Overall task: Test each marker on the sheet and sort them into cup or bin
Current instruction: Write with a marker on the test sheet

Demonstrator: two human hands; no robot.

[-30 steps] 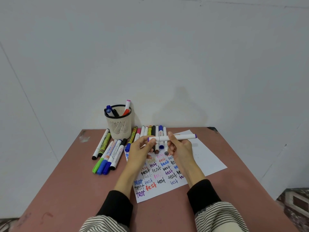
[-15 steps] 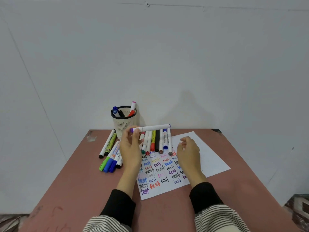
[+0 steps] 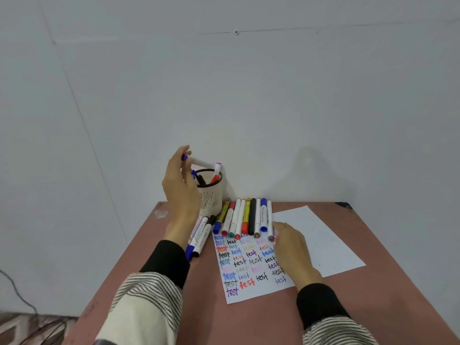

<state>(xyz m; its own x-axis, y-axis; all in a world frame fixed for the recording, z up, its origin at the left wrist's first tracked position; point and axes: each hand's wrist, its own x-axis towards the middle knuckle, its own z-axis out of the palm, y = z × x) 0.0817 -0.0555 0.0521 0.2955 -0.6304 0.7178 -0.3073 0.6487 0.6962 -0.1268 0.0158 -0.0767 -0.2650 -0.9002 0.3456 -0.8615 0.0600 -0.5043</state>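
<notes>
My left hand [image 3: 180, 188] holds a white marker with a purple cap [image 3: 199, 161] at its capped end, just above the rim of the cream mesh cup [image 3: 211, 195]. The cup has a few markers standing in it. A row of several markers [image 3: 246, 216] lies at the top edge of the white sheet [image 3: 321, 240], which is covered with coloured "test" words. My right hand [image 3: 291, 247] rests on the sheet with relaxed fingers, its fingertips close to the right end of the row. No bin is in view.
More markers [image 3: 199, 239] lie on the brown table [image 3: 249, 322] left of the sheet, partly hidden by my left arm. The cup stands against the white wall at the table's back left. A cable [image 3: 22, 297] runs over the floor at the left.
My left hand carried the purple-capped marker from above the sheet up and left to over the cup. My right hand let go of it and dropped onto the sheet.
</notes>
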